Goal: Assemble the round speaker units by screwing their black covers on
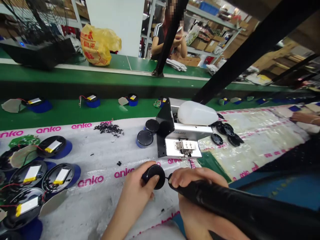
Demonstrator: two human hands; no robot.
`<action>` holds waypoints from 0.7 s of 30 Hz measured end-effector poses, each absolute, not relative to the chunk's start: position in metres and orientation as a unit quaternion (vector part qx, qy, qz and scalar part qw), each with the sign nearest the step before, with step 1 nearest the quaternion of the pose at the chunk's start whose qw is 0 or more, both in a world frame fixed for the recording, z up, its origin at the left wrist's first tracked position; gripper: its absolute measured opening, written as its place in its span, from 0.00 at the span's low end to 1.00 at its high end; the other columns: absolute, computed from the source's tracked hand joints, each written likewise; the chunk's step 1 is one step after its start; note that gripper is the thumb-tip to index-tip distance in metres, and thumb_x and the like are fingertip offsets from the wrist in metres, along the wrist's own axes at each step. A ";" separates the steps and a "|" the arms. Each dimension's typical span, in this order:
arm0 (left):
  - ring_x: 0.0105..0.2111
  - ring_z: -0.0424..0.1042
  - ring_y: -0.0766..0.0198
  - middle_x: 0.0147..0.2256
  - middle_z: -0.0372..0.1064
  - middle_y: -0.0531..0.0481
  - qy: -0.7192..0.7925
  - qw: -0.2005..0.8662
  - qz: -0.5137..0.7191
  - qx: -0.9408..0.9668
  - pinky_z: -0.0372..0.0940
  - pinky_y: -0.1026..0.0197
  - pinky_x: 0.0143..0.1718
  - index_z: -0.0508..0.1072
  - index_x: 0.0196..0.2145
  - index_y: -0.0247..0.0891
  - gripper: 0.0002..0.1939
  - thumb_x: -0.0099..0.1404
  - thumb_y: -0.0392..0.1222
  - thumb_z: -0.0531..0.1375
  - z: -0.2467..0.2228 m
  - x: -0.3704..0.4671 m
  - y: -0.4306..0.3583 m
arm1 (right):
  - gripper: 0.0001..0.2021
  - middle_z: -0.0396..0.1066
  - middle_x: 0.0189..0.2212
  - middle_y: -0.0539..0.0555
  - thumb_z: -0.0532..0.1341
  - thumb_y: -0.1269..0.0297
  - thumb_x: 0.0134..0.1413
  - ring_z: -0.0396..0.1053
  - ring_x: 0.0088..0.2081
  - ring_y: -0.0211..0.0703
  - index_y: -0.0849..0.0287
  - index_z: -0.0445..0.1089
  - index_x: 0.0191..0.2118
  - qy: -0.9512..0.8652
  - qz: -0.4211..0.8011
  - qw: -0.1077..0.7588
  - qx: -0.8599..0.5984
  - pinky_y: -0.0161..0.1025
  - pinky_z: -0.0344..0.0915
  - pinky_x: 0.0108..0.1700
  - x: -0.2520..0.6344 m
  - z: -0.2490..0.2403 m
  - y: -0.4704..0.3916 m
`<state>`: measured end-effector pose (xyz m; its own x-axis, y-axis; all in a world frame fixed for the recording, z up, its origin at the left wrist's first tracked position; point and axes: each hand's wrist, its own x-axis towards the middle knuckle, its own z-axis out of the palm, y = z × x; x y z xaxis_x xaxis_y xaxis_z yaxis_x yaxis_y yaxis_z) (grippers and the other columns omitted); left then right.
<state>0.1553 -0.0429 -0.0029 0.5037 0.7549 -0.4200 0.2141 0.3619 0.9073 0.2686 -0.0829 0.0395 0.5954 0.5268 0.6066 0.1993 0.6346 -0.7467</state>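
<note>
My left hand [136, 186] is closed round a small round black case [157, 172], thumb on its face and fingers beneath. In my right hand [202, 175] is a long black electric screwdriver [225, 196], its body running off toward the lower right. Its thin bit points at the right side of the case; whether it touches cannot be made out. Just beyond my hands stands a silver and black screw feeder [183, 148] with a white translucent cover [197, 112]. Two round black-topped cases [145, 137] sit beside it.
Several open blue-and-black housings [61, 176] with batteries and wires crowd the left. Small black pieces [110, 129] lie heaped on the plastic-covered table. Black discs [227, 129] lie right of the feeder. More housings [92, 100] line the green belt. A person [162, 41] is across, another's hand [305, 117] at right.
</note>
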 end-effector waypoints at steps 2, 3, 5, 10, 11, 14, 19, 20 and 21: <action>0.17 0.69 0.66 0.29 0.73 0.52 0.456 0.683 0.192 0.537 0.65 0.63 0.22 0.75 0.51 0.41 0.20 0.63 0.48 0.60 -0.003 0.155 -0.044 | 0.35 0.69 0.19 0.46 0.52 0.25 0.53 0.66 0.16 0.40 0.53 0.76 0.43 -0.418 0.141 0.791 -0.424 0.40 0.68 0.20 0.275 0.039 -0.083; 0.17 0.69 0.65 0.29 0.73 0.52 0.456 0.681 0.190 0.541 0.65 0.63 0.22 0.75 0.52 0.41 0.20 0.63 0.48 0.60 -0.002 0.155 -0.045 | 0.37 0.68 0.18 0.45 0.50 0.24 0.52 0.65 0.16 0.40 0.52 0.75 0.44 -0.404 0.173 0.790 -0.428 0.39 0.67 0.19 0.281 0.040 -0.083; 0.17 0.70 0.65 0.27 0.73 0.53 0.459 0.669 0.186 0.554 0.65 0.63 0.22 0.74 0.52 0.40 0.21 0.63 0.48 0.60 -0.001 0.153 -0.045 | 0.38 0.66 0.18 0.45 0.48 0.23 0.51 0.62 0.14 0.39 0.51 0.73 0.46 -0.379 0.228 0.793 -0.420 0.38 0.64 0.17 0.299 0.049 -0.080; 0.18 0.70 0.63 0.22 0.72 0.55 0.427 0.698 0.173 0.548 0.65 0.63 0.21 0.74 0.54 0.39 0.24 0.62 0.50 0.62 0.000 0.147 -0.040 | 0.34 0.67 0.17 0.45 0.53 0.25 0.50 0.61 0.13 0.40 0.53 0.70 0.39 -0.409 0.111 0.813 -0.399 0.37 0.60 0.15 0.343 0.086 -0.063; 0.17 0.70 0.63 0.21 0.71 0.55 0.419 0.708 0.165 0.544 0.65 0.63 0.21 0.74 0.54 0.39 0.25 0.62 0.51 0.62 0.000 0.147 -0.039 | 0.34 0.67 0.17 0.45 0.54 0.25 0.49 0.61 0.13 0.40 0.54 0.69 0.40 -0.407 0.074 0.811 -0.414 0.37 0.59 0.14 0.347 0.089 -0.058; 0.17 0.67 0.65 0.27 0.77 0.51 0.435 0.685 0.179 0.557 0.64 0.62 0.21 0.73 0.57 0.40 0.28 0.61 0.49 0.64 -0.003 0.145 -0.038 | 0.36 0.66 0.16 0.43 0.57 0.24 0.47 0.60 0.12 0.40 0.55 0.66 0.42 -0.385 0.031 0.802 -0.456 0.36 0.59 0.14 0.347 0.083 -0.042; 0.40 0.77 0.53 0.54 0.75 0.44 0.451 0.529 0.289 0.658 0.71 0.49 0.45 0.80 0.47 0.44 0.18 0.58 0.46 0.69 -0.010 0.146 -0.045 | 0.34 0.66 0.15 0.43 0.55 0.25 0.51 0.60 0.11 0.40 0.54 0.66 0.45 -0.383 0.114 0.779 -0.483 0.36 0.59 0.12 0.341 0.067 -0.048; 0.48 0.75 0.48 0.55 0.75 0.44 0.448 0.513 0.287 0.674 0.68 0.46 0.52 0.80 0.49 0.43 0.21 0.56 0.44 0.71 -0.012 0.147 -0.046 | 0.35 0.66 0.15 0.43 0.54 0.25 0.51 0.59 0.11 0.40 0.53 0.66 0.46 -0.383 0.146 0.778 -0.476 0.36 0.58 0.12 0.338 0.069 -0.053; 0.53 0.72 0.45 0.55 0.75 0.43 0.447 0.505 0.279 0.684 0.64 0.43 0.57 0.79 0.51 0.43 0.27 0.52 0.42 0.73 -0.014 0.148 -0.048 | 0.35 0.67 0.15 0.43 0.53 0.24 0.50 0.59 0.11 0.40 0.52 0.66 0.46 -0.385 0.175 0.778 -0.464 0.35 0.58 0.11 0.333 0.071 -0.059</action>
